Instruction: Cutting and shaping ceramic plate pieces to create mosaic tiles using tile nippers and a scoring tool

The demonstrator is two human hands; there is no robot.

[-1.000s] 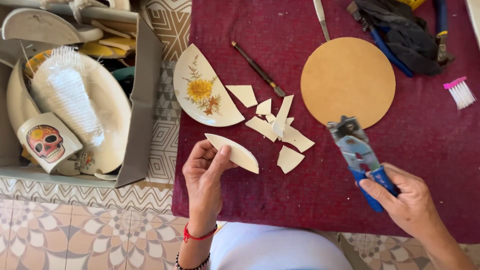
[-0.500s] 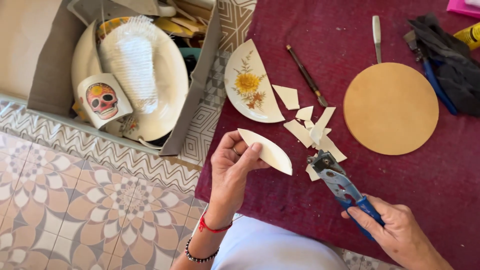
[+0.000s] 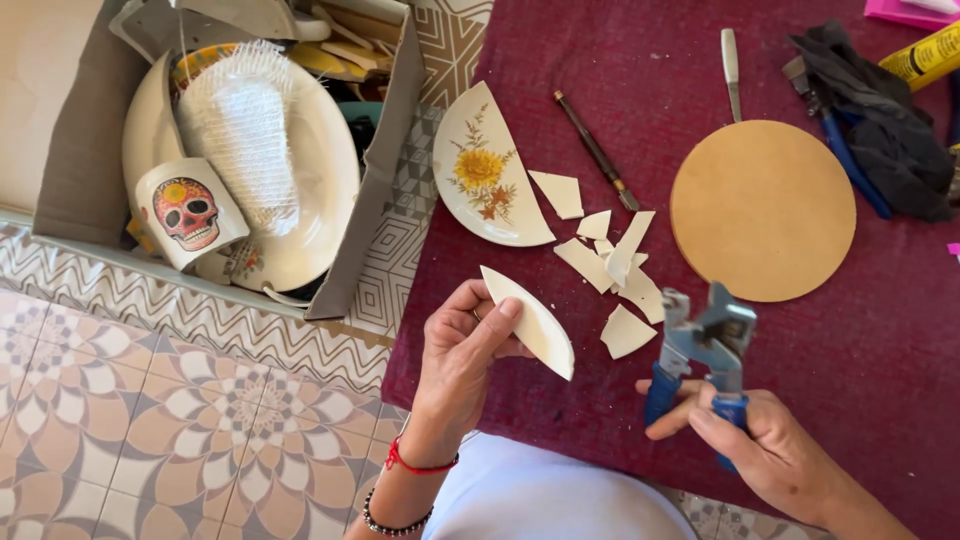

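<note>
The left hand [image 3: 460, 350] pinches a curved cream shard [image 3: 530, 322] above the red cloth [image 3: 880, 380]. The right hand [image 3: 765, 450] grips blue nippers [image 3: 700, 350], jaws open beside it. Bite small and hold the shard steady; its edges look sharp. Flat, smooth bits [image 3: 610, 265] lie near a round brown board [image 3: 762, 210].

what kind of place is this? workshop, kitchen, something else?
Likely a home craft spot for mosaic work, not a kitchen. The left hand holds a plate shard, the right hand holds blue-handled nippers, and a cardboard box of old crockery sits on a patterned tile floor.
</note>
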